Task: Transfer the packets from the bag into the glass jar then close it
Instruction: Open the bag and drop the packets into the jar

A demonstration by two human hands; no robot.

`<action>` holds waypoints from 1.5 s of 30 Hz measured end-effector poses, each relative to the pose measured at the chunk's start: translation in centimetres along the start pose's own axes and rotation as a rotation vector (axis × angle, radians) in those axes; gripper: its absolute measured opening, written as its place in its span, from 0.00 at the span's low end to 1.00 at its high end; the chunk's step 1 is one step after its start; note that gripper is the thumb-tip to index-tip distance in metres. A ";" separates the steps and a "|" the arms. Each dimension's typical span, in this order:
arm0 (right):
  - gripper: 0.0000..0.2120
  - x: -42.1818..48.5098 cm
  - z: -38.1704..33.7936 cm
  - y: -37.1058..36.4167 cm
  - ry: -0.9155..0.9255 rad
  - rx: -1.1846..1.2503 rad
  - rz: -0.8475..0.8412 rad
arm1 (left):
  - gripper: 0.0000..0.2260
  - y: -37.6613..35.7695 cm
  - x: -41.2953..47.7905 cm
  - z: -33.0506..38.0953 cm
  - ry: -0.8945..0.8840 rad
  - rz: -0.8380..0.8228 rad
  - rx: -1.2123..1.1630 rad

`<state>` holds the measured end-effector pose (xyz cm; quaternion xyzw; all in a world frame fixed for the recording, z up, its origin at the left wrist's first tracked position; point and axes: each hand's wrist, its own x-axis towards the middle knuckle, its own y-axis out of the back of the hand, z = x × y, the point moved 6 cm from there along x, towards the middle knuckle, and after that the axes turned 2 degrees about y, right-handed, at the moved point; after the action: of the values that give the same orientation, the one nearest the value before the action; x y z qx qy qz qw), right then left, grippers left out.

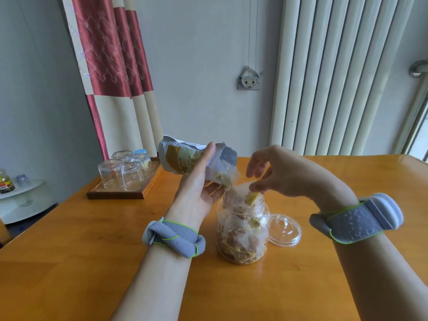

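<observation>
A clear glass jar (242, 232) stands open on the wooden table (92, 251), filled nearly to its mouth with white mesh packets of yellow-brown pieces. My left hand (199, 188) grips a silver and yellow bag (185, 158), tipped on its side with its open mouth just above the jar. A packet (225, 178) hangs out of the bag's mouth. My right hand (271, 172) hovers over the jar mouth, its fingertips pinching a packet (251, 196) at the rim. The jar's glass lid (284, 229) lies flat on the table to the right of the jar.
A wooden tray (120, 193) with several upturned drinking glasses sits at the table's back left. A small white shelf (20, 200) with a jar and a cup stands left of the table. Curtains and a wall lie behind.
</observation>
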<state>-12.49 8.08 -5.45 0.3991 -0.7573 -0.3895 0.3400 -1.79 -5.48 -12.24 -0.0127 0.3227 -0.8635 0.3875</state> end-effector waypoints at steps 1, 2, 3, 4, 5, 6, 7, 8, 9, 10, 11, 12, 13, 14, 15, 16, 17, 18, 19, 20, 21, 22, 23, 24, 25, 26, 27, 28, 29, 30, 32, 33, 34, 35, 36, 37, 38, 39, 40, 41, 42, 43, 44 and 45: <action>0.09 0.0 -0.3 -0.1 0.024 -0.010 -0.005 | 0.26 0.0 0.0 0.0 -0.001 0.000 -0.002; 0.07 0.0 -0.6 -0.5 0.047 -0.022 -0.023 | 0.26 0.0 0.0 0.0 -0.003 -0.002 -0.002; 0.06 0.1 -0.9 -0.9 0.067 -0.051 -0.046 | 0.26 0.0 0.0 0.0 -0.005 -0.003 0.000; 0.05 0.1 -1.3 -1.5 0.086 -0.097 -0.069 | 0.25 0.1 0.1 0.0 -0.008 -0.001 0.002; 0.05 0.2 -1.5 -2.0 0.103 -0.143 -0.097 | 0.25 0.1 0.1 0.0 -0.010 0.001 0.002; 0.05 0.2 -1.7 -2.5 0.118 -0.175 -0.129 | 0.26 0.1 0.2 0.0 -0.010 0.002 0.003; 0.05 0.1 -1.8 -2.8 0.132 -0.188 -0.162 | 0.26 0.1 0.2 0.0 -0.010 0.001 0.006; 0.06 0.1 -1.9 -2.8 0.141 -0.190 -0.183 | 0.27 0.1 0.2 0.0 -0.008 -0.001 0.012; 0.06 0.0 -1.9 -2.4 0.144 -0.184 -0.182 | 0.27 0.0 0.2 0.0 -0.007 -0.004 0.017; 0.07 -0.1 -1.7 -1.7 0.139 -0.169 -0.158 | 0.27 0.0 0.2 0.1 -0.007 -0.007 0.020; 0.08 -0.2 -1.5 -0.8 0.137 -0.156 -0.111 | 0.27 0.0 0.1 0.1 -0.008 -0.008 0.022; 0.09 -0.3 -1.6 0.1 0.148 -0.153 -0.056 | 0.28 0.0 0.1 0.1 -0.009 -0.006 0.024; 0.10 -0.6 -1.7 0.8 0.171 -0.149 -0.009 | 0.28 0.0 0.1 0.1 -0.007 -0.003 0.026; 0.10 -0.8 -2.2 1.2 0.211 -0.128 0.009 | 0.28 0.0 0.1 0.1 -0.004 0.001 0.027; 0.11 -0.9 -2.8 1.1 0.257 -0.087 -0.011 | 0.28 0.1 0.1 0.0 0.000 0.004 0.027; 0.11 -1.1 -3.4 0.7 0.291 -0.045 -0.065 | 0.28 0.1 0.1 0.0 0.006 0.004 0.026; 0.11 -1.3 -3.8 0.1 0.302 -0.030 -0.142 | 0.27 0.1 0.1 0.0 0.010 0.002 0.028; 0.14 -1.5 -4.0 -0.7 0.292 -0.057 -0.227 | 0.27 0.3 0.2 0.1 0.009 0.001 0.026; 0.19 -1.7 -3.9 -1.5 0.263 -0.122 -0.305 | 0.27 0.3 0.3 0.2 0.005 -0.001 0.016; 0.25 -1.8 -3.5 -2.2 0.221 -0.206 -0.370 | 0.26 0.3 0.3 0.2 0.000 -0.002 -0.002; 0.31 -2.0 -3.1 -2.7 0.177 -0.280 -0.421 | 0.26 0.4 0.3 0.3 -0.002 0.000 -0.021; 0.35 -2.1 -2.8 -3.0 0.142 -0.328 -0.458 | 0.26 0.4 0.4 0.3 -0.001 0.003 -0.036; 0.38 -2.2 -2.6 -3.2 0.121 -0.349 -0.484 | 0.27 0.4 0.4 0.4 0.002 0.005 -0.045; 0.39 -2.2 -2.6 -3.6 0.112 -0.360 -0.505 | 0.27 0.4 0.4 0.3 0.008 0.006 -0.051; 0.39 -2.2 -2.6 -3.9 0.111 -0.371 -0.525 | 0.27 0.3 0.4 0.2 0.013 0.004 -0.056; 0.38 -2.2 -2.7 -4.3 0.111 -0.385 -0.545 | 0.27 0.3 0.4 0.2 0.015 0.001 -0.057; 0.37 -2.2 -2.8 -4.8 0.111 -0.401 -0.560 | 0.27 0.2 0.4 0.1 0.017 -0.001 -0.058; 0.36 -2.1 -2.9 -5.1 0.113 -0.415 -0.566 | 0.27 0.2 0.4 0.1 0.018 -0.004 -0.059; 0.35 -2.1 -3.0 -5.1 0.117 -0.419 -0.558 | 0.27 0.2 0.3 0.1 0.018 -0.007 -0.059; 0.34 -2.0 -3.1 -4.7 0.121 -0.411 -0.533 | 0.27 0.2 0.3 0.2 0.017 -0.009 -0.057; 0.32 -2.1 -2.9 -3.0 0.119 -0.379 -0.447 | 0.27 0.2 0.3 0.3 0.016 -0.006 -0.046; 0.32 -2.2 -2.8 -2.1 0.127 -0.368 -0.405 | 0.27 0.3 0.3 0.2 0.016 -0.003 -0.040; 0.32 -2.3 -2.7 -1.4 0.134 -0.350 -0.381 | 0.28 0.3 0.3 0.2 0.017 0.000 -0.031; 0.33 -2.4 -2.7 -1.2 0.141 -0.333 -0.385 | 0.28 0.3 0.3 0.2 0.016 0.003 -0.024; 0.34 -2.5 -2.8 -1.4 0.142 -0.324 -0.413 | 0.27 0.3 0.3 0.2 0.014 0.004 -0.017; 0.35 -2.5 -2.9 -2.0 0.141 -0.329 -0.453 | 0.27 0.4 0.3 0.2 0.010 0.002 -0.008; 0.36 -2.5 -3.0 -2.8 0.138 -0.343 -0.493 | 0.27 0.3 0.2 0.2 0.005 -0.006 0.010; 0.36 -2.5 -3.0 -3.6 0.137 -0.361 -0.524 | 0.28 0.2 0.2 0.3 -0.003 -0.015 0.037; 0.35 -2.4 -3.0 -4.2 0.138 -0.370 -0.538 | 0.28 0.1 0.2 0.3 -0.014 -0.020 0.069; 0.33 -2.2 -3.0 -4.5 0.142 -0.359 -0.537 | 0.26 0.1 0.2 0.4 -0.027 -0.023 0.101; 0.30 -1.9 -2.9 -4.3 0.143 -0.313 -0.511 | 0.24 0.0 0.2 0.5 -0.040 -0.027 0.136; 0.26 -1.5 -2.9 -3.8 0.143 -0.229 -0.455 | 0.23 -0.1 0.2 0.6 -0.051 -0.029 0.166; 0.21 -1.1 -2.7 -3.1 0.144 -0.120 -0.365 | 0.22 -0.3 0.1 0.7 -0.056 -0.029 0.181; 0.16 -0.6 -2.7 -2.0 0.154 -0.015 -0.241 | 0.22 -0.4 0.0 0.8 -0.059 -0.028 0.179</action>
<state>-9.33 7.02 -6.08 0.5133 -0.6726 -0.4015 0.3506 -1.81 -5.75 -11.36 -0.0080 0.2322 -0.8935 0.3842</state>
